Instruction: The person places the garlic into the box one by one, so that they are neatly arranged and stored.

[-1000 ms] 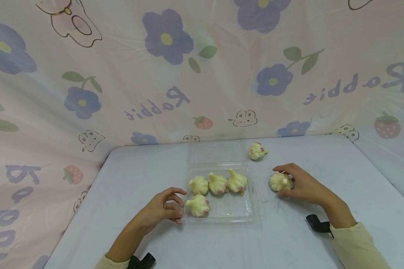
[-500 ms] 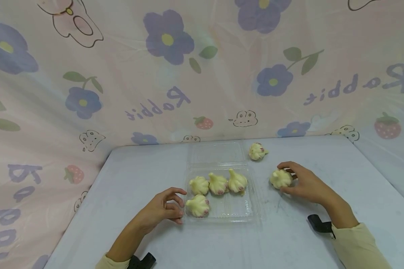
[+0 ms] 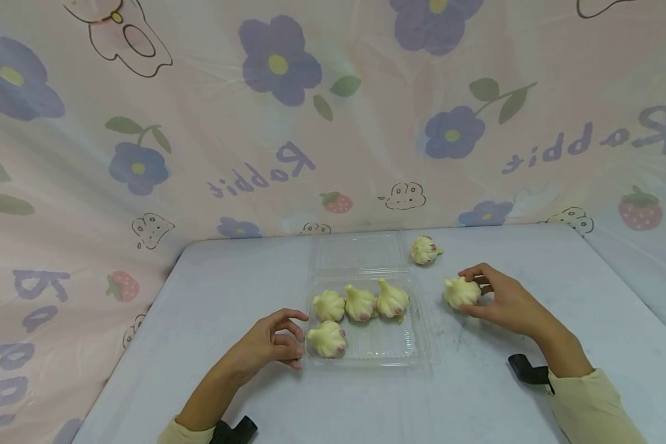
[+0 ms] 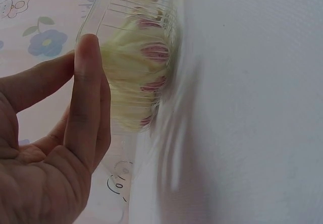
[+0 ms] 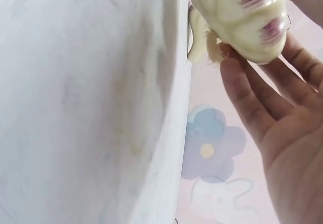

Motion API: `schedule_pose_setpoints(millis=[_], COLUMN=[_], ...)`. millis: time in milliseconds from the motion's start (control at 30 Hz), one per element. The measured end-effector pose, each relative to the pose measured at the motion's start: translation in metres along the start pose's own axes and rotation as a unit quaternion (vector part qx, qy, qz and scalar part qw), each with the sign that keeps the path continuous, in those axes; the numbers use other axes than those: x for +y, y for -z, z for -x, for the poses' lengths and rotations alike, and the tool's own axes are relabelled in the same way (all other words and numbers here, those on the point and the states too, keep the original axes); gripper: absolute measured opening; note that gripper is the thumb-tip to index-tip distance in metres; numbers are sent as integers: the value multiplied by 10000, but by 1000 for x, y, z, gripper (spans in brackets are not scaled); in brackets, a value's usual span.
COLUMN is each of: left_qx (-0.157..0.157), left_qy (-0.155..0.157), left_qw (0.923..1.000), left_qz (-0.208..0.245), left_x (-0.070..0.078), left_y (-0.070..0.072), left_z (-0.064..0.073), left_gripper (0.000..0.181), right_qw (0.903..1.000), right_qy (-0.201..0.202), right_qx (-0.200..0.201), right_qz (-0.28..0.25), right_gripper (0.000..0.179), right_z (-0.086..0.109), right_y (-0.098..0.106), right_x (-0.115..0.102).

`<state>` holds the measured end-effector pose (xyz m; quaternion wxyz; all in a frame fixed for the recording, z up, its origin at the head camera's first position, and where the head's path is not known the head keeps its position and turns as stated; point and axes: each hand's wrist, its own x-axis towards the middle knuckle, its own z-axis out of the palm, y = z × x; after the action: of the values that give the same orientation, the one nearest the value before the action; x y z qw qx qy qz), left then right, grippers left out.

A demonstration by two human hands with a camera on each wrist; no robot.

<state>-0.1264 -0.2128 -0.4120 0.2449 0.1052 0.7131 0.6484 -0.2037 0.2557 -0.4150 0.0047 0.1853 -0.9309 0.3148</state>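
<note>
My right hand [image 3: 502, 301] pinches a pale garlic bulb [image 3: 460, 292] to the right of the clear plastic box. The right wrist view shows fingers and thumb around this bulb's [image 5: 242, 19] purple-streaked side; whether it still touches the table I cannot tell. At the box's left edge is my left hand [image 3: 266, 345], its fingers loosely bent. A fingertip [image 4: 88, 50] meets the clear rim in the left wrist view. Inside the open box [image 3: 380, 359] sit several bulbs: a row at the back and one garlic bulb [image 3: 326, 339] at the front left.
Another garlic bulb [image 3: 424, 250] lies on the white table [image 3: 244, 271] near its back edge. The box's lid [image 3: 357, 251] is folded back flat behind the base. A printed cloth [image 3: 366, 142] hangs behind the table and along its left side.
My right hand has shifted slightly, and its hold on the bulb has changed a little. The bulb has moved slightly toward the back. My left hand and the boxed bulbs stay put.
</note>
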Motion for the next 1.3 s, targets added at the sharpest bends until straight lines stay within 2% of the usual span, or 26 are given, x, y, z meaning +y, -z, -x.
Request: schedule_pose_setpoints(millis=[400, 700, 867, 1100, 1300], left_qx=[32, 8, 4, -9, 1], left_qy=[29, 44, 48, 26, 57], left_qw=[10000, 10000, 10000, 10000, 10000], left_qz=[2, 12, 13, 53, 67], left_x=[1, 1, 0, 0, 0], left_y=[-1, 0, 0, 0, 0], left_z=[0, 0, 1, 0, 0], left_gripper=[64, 65, 65, 65, 65], right_qw=[9997, 9990, 9989, 9963, 9950], right_qy=[133, 193, 86, 273, 242], right_qx=[207, 411, 465, 812, 954], right_qz=[32, 60, 72, 108, 164], right_gripper=[56, 51, 52, 54, 56], right_z=[1, 4, 6, 9, 11], right_y=[4, 11, 17, 20, 23], right_x=[0, -10, -16, -22, -27])
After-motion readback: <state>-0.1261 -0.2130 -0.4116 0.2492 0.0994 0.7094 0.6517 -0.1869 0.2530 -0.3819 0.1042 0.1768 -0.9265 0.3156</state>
